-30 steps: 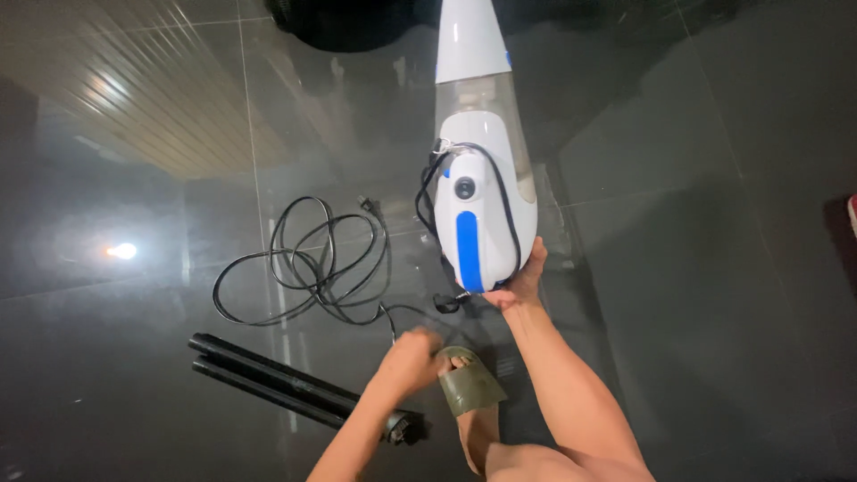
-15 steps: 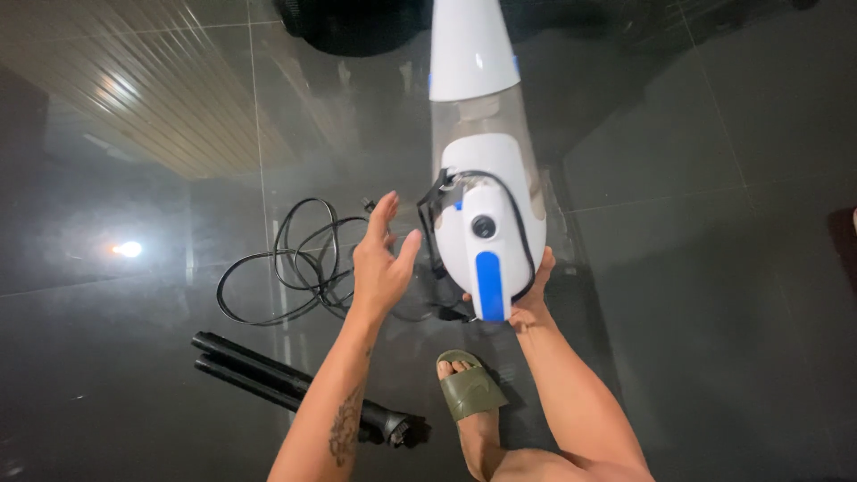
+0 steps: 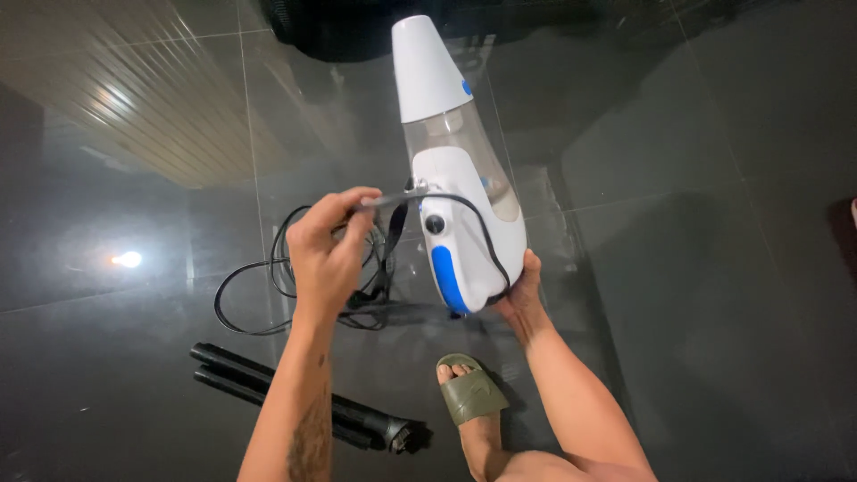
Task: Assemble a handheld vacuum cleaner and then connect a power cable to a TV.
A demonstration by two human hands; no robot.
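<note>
At the far left, a loose loop of black power cord [image 3: 268, 299] lies on the glossy dark tiled floor [image 3: 714, 268], with two black plastic extension tubes [image 3: 295, 397] side by side nearer the person. Above them the left hand [image 3: 328, 254] is closed, its fingertips pinching a stretch of the same cord and drawing it taut toward the machine. An olive green rubber slide sandal [image 3: 470, 393] (foot inside) rests on the tiles below. The white and blue handheld vacuum cleaner with a clear dust cup [image 3: 455, 178] is held up off the floor, nozzle pointing away, its rear end cupped from beneath by the right hand [image 3: 520, 299], fingers curled around the body.
</note>
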